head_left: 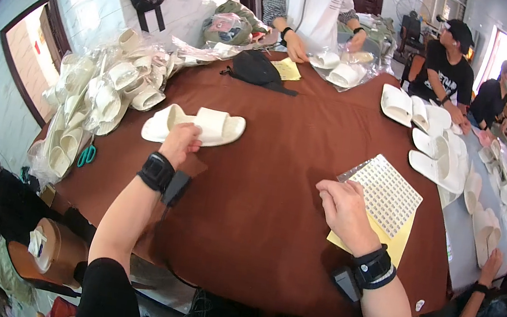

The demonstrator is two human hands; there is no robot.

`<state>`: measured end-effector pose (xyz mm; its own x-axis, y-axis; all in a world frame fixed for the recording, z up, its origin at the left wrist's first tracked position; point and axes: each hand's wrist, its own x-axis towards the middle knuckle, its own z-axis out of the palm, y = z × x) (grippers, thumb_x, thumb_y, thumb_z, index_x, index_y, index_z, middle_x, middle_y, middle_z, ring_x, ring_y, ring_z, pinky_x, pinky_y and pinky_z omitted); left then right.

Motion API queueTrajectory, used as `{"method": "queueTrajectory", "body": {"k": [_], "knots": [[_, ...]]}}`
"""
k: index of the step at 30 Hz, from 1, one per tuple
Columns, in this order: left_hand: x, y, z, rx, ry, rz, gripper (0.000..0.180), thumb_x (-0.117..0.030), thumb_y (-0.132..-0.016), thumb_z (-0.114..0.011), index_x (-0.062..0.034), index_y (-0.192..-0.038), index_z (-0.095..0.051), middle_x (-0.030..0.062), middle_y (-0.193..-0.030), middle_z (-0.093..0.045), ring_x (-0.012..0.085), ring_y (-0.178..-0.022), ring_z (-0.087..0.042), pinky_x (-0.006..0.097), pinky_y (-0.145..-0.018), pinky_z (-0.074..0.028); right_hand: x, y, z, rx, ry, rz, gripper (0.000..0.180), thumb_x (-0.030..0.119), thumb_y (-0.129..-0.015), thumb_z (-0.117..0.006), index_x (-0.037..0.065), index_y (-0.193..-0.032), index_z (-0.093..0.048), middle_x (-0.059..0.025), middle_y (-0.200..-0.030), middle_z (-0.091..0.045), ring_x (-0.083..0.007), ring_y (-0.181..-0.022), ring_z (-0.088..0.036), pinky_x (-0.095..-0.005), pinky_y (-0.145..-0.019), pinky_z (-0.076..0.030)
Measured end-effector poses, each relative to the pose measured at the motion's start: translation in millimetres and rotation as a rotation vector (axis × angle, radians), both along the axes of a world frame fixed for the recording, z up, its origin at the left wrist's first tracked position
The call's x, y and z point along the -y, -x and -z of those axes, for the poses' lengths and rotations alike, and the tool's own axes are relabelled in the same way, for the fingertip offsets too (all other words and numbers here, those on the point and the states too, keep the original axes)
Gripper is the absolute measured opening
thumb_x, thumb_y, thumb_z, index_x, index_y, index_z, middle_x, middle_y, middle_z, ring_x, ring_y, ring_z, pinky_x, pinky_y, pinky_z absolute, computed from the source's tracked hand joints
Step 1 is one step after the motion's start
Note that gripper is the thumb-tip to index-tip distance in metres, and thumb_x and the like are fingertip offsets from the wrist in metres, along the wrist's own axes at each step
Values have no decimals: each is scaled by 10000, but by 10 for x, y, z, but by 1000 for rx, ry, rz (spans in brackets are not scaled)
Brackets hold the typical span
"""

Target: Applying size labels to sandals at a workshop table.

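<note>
A pair of white slippers (222, 129) lies on the brown tablecloth in front of me to the left, one partly overlapping the other. My left hand (181, 142) is at their near edge, its fingers curled against the slippers. On the right, a white sheet of small printed stickers (386, 195) rests on a yellow backing sheet (399, 244). My right hand (345, 213) is over the left edge of these sheets with its fingers bent together. Whatever its fingertips may hold is too small to make out. Both wrists wear black straps.
Bagged white slippers (111, 81) are heaped at the left, beside teal scissors (87, 155). A black cloth item (257, 69) lies at the far edge. Across the table a person handles bagged slippers (345, 74). More slippers (440, 157) line the right edge, near other people.
</note>
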<state>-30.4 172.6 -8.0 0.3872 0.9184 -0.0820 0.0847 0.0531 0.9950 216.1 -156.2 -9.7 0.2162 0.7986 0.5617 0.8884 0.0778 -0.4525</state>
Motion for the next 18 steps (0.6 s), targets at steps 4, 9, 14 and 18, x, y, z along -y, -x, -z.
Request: {"method": "queueTrajectory", "body": {"k": [4,9,14,18], "knots": [[647,-179,63,29,67,242,409,-107,-849,-557,8,-1241,-561,49,-975,-623,145,-784,-590,307,-714,-490,-86,33,47,-275,-46,-19,202,113,-903,-597,30,-1087,-592,-160,-896,-693,-286,-872,-663,-373,-843,-487],[1573,-288,-163,60,131,454,397,-56,-880,-520,-6,-1273,-545,44,-1050,-633,117,-846,-600,282,-779,-491,-135,29,31,-919,196,-79,526,239,-938,-571,-48,-1350,-414,-198,-1040,-655,-239,-759,-663,-306,-672,-544],[2080,-261,-213,41,22,565,544,-9,-905,-554,40,-1415,-370,58,-1133,-590,145,-1032,-589,259,-882,-477,-117,-27,133,-1096,99,-201,575,203,-910,-538,-78,-1381,-366,-197,-1051,-626,-180,-738,-632,-291,-550,-518],[2291,181,-293,-70,-37,524,487,-17,-912,-547,31,-1377,-411,83,-1155,-594,178,-1072,-593,273,-875,-491,-124,-14,103,-1155,140,-135,562,166,-889,-579,-54,-1371,-393,-154,-1024,-635,-153,-755,-628,-271,-510,-485]]}}
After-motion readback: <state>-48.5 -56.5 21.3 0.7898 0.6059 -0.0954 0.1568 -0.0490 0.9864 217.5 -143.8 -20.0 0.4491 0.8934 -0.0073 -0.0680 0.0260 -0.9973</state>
